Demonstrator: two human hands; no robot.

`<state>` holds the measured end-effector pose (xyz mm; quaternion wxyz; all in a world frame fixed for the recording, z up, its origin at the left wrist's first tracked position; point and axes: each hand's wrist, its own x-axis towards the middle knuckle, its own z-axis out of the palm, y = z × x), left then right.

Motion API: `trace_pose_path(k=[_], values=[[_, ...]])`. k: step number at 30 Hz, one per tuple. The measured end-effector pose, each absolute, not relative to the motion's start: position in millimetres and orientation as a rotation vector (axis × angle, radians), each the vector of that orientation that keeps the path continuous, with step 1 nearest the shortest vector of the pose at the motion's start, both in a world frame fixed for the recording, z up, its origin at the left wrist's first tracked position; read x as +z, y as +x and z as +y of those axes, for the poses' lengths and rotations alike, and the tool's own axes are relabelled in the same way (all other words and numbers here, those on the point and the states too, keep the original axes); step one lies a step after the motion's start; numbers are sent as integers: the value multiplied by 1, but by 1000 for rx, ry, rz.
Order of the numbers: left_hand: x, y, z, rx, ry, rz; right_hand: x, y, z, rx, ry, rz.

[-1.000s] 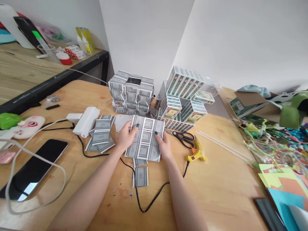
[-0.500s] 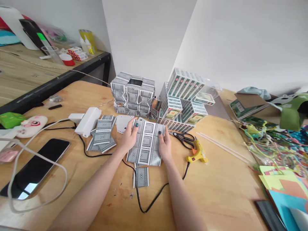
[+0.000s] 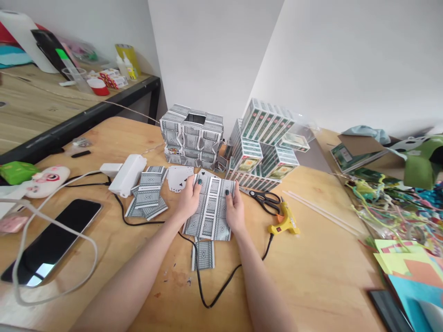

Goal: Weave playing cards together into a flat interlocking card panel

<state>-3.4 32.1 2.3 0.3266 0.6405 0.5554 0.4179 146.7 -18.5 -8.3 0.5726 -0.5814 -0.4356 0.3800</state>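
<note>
A: Where's the card panel [image 3: 210, 210]?
B: Mid-surface [image 3: 311, 281], in front of the card box [image 3: 192, 138] that stands towards the far edge. Left hand [image 3: 188, 198] grips its left side, right hand [image 3: 236, 207] its right, thumbs on top.
A: Handling?
B: Likely very light. Stiff-ish across the overlaps, bendy at the seams. Card faces look glossy, so maybe slippery. Creases or peels if squeezed or twisted. I'd hold both sides, fingers spread flat underneath, off the raised white strips.
A: Snags?
B: Black cable [image 3: 221, 295] crosses the loose card [image 3: 205, 256] by the panel's near end. Could catch.
A: What can't you see?
B: Panel underside, most fingers, whatever joins the cards. Can't tell if the panel rests on anything. Fists cover parts of both sides. Card box's back and inside are hidden, the opening's just dark. Surface's near edge is out of frame. Clutter at the right is cut off, hard to sort out.
</note>
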Motion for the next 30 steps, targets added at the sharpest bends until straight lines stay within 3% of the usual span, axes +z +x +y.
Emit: trace_pose_path(k=[30], values=[[-10, 2, 32, 1072, 1725, 1318, -6, 143, -23, 886, -1396, -1118]])
